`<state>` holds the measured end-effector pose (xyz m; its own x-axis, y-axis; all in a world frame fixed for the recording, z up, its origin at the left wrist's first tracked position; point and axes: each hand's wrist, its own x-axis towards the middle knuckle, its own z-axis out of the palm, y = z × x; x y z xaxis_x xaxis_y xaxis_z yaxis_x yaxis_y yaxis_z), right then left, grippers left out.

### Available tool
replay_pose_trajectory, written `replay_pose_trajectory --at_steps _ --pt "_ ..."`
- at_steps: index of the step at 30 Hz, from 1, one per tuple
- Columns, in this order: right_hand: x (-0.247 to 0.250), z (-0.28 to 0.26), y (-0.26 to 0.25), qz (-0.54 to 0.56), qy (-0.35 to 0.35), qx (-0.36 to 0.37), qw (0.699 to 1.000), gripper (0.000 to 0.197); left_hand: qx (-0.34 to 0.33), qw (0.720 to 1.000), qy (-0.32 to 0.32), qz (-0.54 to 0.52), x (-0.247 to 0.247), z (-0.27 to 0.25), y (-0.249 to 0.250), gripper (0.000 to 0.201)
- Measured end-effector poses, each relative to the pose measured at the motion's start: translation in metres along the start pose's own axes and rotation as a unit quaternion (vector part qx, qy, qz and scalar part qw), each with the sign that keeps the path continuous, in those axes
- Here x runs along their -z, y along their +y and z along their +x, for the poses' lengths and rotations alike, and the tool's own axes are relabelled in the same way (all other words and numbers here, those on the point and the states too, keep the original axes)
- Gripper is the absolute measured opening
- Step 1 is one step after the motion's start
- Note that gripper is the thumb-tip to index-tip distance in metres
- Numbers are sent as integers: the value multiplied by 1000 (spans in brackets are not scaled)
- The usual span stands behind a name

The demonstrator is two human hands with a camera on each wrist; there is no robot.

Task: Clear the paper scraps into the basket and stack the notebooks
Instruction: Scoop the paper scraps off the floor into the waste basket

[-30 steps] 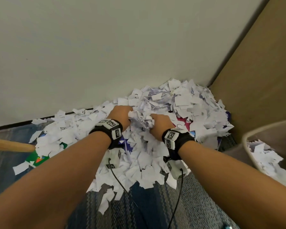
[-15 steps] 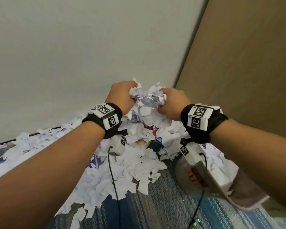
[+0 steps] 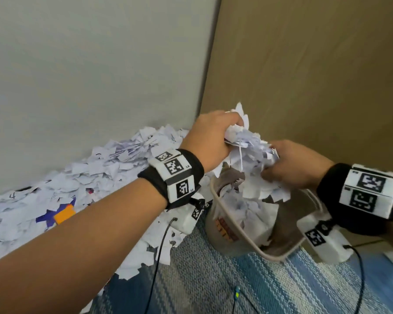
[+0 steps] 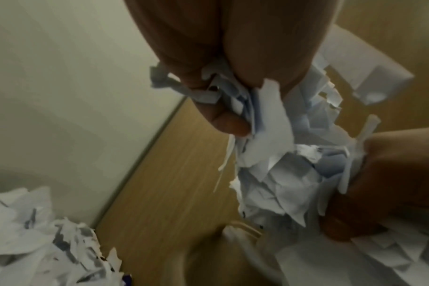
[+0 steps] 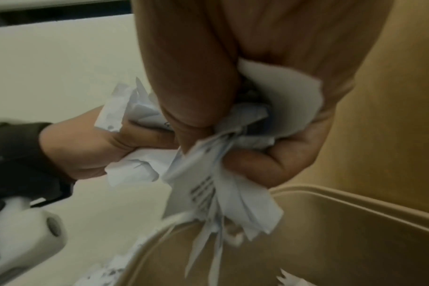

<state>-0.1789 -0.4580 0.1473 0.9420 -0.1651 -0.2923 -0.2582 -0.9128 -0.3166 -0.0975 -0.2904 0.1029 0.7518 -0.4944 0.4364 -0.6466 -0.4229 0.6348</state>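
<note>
**Two-handed transfer of a bundle of paper scraps above the basket**

The left hand (image 3: 210, 137) and the right hand (image 3: 296, 165) each had fingers curled into one shared bundle of paper scraps (image 3: 251, 155), compressing it between them directly over the open basket (image 3: 234, 227), which already contained scraps. The material was judged very light, soft and loose: individual pieces had no stiffness, slid against each other, and hung free from the underside of the bundle. A grasp from opposite sides with inward pressure was judged the correct hold; a one-sided pinch would probably shed pieces. Release was best made low over the rim, since light scraps could drift. A large scrap pile (image 3: 95, 177) lay on the carpet (image 3: 213, 279) against the wall; a coloured cover (image 3: 64, 213), possibly a notebook, showed beneath it.
</note>
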Motion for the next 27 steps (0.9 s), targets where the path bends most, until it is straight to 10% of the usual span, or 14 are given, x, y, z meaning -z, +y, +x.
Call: replay_pose_trajectory --at_steps 11,22,27 --pt "-37 -3 34 -186 -157 -7 970 12 6 973 -219 72 -62 -27 15 33" --pt "-29 11 40 -136 -197 -55 969 54 31 939 -335 70 -71 -21 12 59" --pt "-18 17 43 -162 -194 -58 966 28 5 943 -333 20 -63 -15 18 61"
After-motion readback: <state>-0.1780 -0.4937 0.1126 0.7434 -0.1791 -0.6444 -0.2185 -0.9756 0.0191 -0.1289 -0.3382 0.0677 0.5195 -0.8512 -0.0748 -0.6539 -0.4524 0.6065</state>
